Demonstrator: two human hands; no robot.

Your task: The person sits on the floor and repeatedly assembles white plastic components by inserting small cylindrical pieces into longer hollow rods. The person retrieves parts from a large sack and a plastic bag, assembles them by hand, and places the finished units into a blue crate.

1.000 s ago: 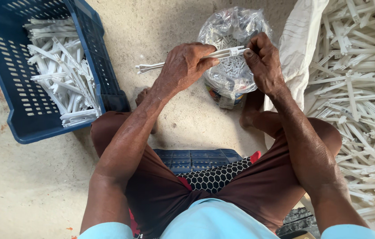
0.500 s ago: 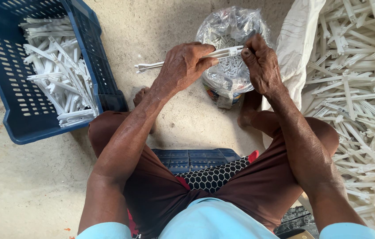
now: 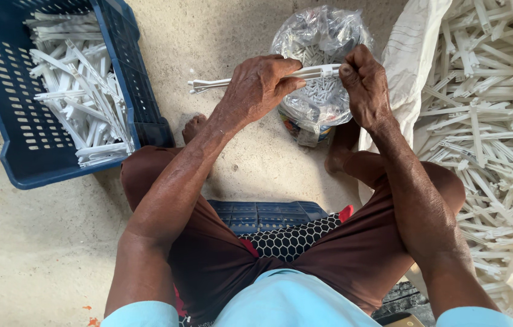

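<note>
My left hand (image 3: 259,85) grips a long white plastic strip (image 3: 214,84) held level above my knees, its forked end poking out to the left. My right hand (image 3: 362,85) pinches the strip's right end with closed fingers. Just behind both hands stands a clear plastic bag (image 3: 323,42) packed with small white pieces. I sit on a low blue crate (image 3: 262,213) with my bare feet on the concrete floor.
A blue slotted crate (image 3: 129,79) at the left holds several white plastic strips. A white sack (image 3: 411,60) at the right spills a big heap of the same white strips (image 3: 493,121). Concrete floor (image 3: 38,254) lies around.
Both hands stay on the strip and have shifted only slightly; the strip remains level in front of the bag.
</note>
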